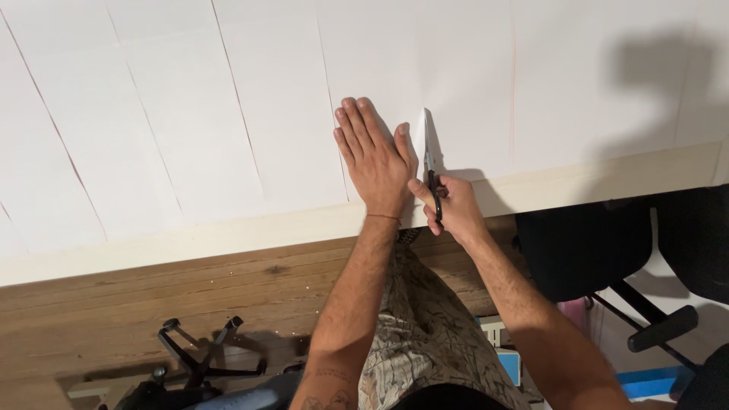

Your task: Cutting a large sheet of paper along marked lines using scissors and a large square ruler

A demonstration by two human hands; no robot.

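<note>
My left hand (373,156) lies flat, fingers together, pressing on a large white paper sheet (228,114) that covers the table. Just to its right, my right hand (448,206) grips black-handled scissors (430,163) at the table's near edge. The blades point away from me into the paper. A slit runs from the edge, and the paper lifts in a small raised flap (423,125) beside the blades. Faint pencil lines divide the sheet into long strips.
The pale table edge (228,237) runs across the view above a wooden floor (152,304). A black chair base (199,363) stands at lower left and a black office chair (600,243) at the right. Blue and white items (507,357) lie by my legs.
</note>
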